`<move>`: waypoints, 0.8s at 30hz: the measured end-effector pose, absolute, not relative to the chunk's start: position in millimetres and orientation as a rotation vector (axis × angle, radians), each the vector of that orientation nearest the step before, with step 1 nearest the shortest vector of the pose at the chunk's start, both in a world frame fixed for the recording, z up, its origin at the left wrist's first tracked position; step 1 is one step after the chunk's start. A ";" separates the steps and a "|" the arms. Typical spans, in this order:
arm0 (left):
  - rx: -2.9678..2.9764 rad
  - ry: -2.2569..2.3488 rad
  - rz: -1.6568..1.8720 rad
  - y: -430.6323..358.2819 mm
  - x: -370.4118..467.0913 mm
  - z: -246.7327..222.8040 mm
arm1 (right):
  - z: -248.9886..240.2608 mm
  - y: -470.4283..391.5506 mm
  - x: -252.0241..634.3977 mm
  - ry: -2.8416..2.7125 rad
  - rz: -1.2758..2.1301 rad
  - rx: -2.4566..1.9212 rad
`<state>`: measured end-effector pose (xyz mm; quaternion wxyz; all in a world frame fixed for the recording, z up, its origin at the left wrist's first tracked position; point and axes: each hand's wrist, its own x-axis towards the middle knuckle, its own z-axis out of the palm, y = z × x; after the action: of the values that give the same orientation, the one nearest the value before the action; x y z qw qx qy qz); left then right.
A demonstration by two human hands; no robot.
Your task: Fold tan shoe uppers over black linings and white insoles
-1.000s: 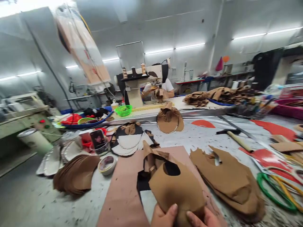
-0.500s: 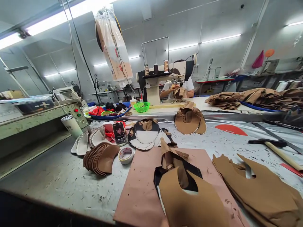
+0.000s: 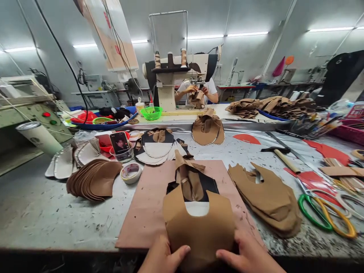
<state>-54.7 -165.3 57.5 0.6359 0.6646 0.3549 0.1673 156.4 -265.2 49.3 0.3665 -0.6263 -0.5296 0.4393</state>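
A tan fabric panel (image 3: 199,223) with a U-shaped notch lies over a black-and-white piece (image 3: 210,185) at the near side of the pink board. My left hand (image 3: 166,254) grips the panel's lower left edge, thumb on top and fingers hidden underneath. On the lower right edge, my right hand (image 3: 246,252) holds it the same way. Crumpled brown fabric (image 3: 189,178) pokes up behind the notch. To the right rests a stack of similar tan panels (image 3: 267,201).
Under the work is a pink board (image 3: 139,216). Curved brown pieces (image 3: 92,180) and a tape roll (image 3: 131,173) sit left. A hammer (image 3: 286,159) and green-and-yellow-handled scissors (image 3: 327,216) lie right. Across the table, a person (image 3: 210,91) works at a sewing machine (image 3: 167,91).
The view has turned to the right. Both my hands now show on the tan panel's near edge, and the panel sits straighter over the black-and-white piece.
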 end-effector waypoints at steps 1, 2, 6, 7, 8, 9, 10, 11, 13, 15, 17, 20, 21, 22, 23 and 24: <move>1.629 0.837 0.354 -160.6 -53.0 59.7 | 54.8 -260.2 159.5 -1.415 1.045 -1.659; 1.732 0.880 0.335 -156.2 -50.1 61.4 | 58.5 -254.7 162.8 -1.457 0.975 -1.705; 2.056 0.989 0.266 -140.5 -34.5 63.6 | 58.5 -235.1 177.2 -1.582 0.913 -1.775; 2.119 0.988 0.246 -137.4 -31.3 63.1 | 56.8 -231.7 180.2 -1.590 0.937 -1.772; 2.169 0.989 0.227 -134.8 -28.9 62.2 | 55.2 -229.1 182.6 -1.586 0.961 -1.772; 2.207 0.996 0.214 -132.8 -27.3 61.1 | 53.9 -227.1 184.5 -1.575 0.982 -1.774; 2.231 1.009 0.203 -131.2 -26.3 59.7 | 52.9 -225.7 185.9 -1.563 1.001 -1.774; 2.242 1.026 0.194 -130.1 -25.8 58.4 | 52.3 -224.7 186.8 -1.556 1.010 -1.769; 2.245 1.047 0.186 -129.0 -25.7 56.0 | 51.7 -223.5 188.0 -1.540 1.019 -1.762; 2.252 1.057 0.183 -129.2 -25.8 54.5 | 51.2 -222.8 189.3 -1.528 1.038 -1.747; 2.278 1.068 0.164 -130.0 -25.6 53.8 | 50.4 -222.1 191.1 -1.514 1.073 -1.727; 2.333 1.108 0.121 -131.1 -24.1 54.7 | 49.5 -220.5 194.1 -1.485 1.139 -1.701; 2.339 1.117 0.112 -131.3 -23.4 55.6 | 49.5 -219.9 194.9 -1.476 1.153 -1.702; 2.332 1.121 0.108 -131.4 -22.7 56.6 | 49.8 -219.3 195.6 -1.474 1.165 -1.705; 2.316 1.122 0.106 -131.2 -22.0 57.6 | 50.4 -218.7 196.1 -1.476 1.155 -1.725; 2.292 1.123 0.103 -130.9 -21.5 58.6 | 51.4 -218.2 196.5 -1.478 1.128 -1.757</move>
<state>-21.5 -130.9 58.6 0.2893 0.8589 0.4208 0.0386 196.5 -218.2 51.4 0.2878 -0.6577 -0.5534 0.4223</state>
